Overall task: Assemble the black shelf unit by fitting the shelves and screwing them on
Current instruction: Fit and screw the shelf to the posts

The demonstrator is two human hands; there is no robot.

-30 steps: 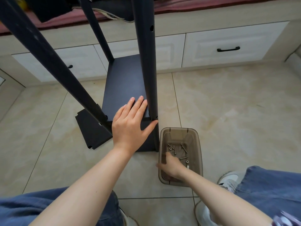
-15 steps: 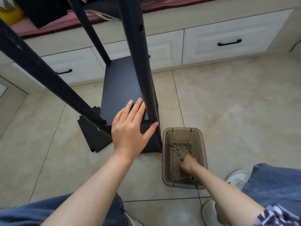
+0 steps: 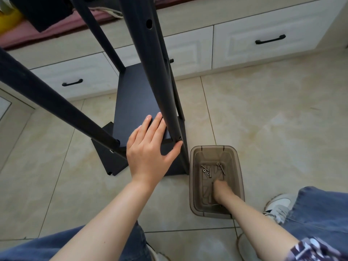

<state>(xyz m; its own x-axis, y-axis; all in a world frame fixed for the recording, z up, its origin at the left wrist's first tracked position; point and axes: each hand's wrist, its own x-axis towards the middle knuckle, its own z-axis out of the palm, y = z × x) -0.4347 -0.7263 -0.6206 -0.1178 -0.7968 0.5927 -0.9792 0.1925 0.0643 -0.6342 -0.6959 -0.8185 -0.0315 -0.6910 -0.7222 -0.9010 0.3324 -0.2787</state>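
Looking down from a person's head onto a tiled floor (image 3: 273, 119). The left hand (image 3: 148, 153) lies flat on the near corner of a black shelf (image 3: 135, 102), its fingers (image 3: 145, 127) straight and released, grasping nothing. The shelf sits low between the upright black posts (image 3: 160, 72) of the unit. The thumb touches the post just right of those fingers, beside a screw hole (image 3: 179, 137). The flat press looks meant to hold shelf and post lined up for a screw. Left of and below those fingers, a loose black panel (image 3: 107, 159) lies on the floor, partly under the shelf. The right hand (image 3: 223, 191) reaches down into a brown see-through bin (image 3: 212, 147), which stands just right of the post, within easy reach. Loose screws (image 3: 209, 170) lie just beyond its fingers. These are blurred and point away, so I cannot tell whether they grasp a screw.
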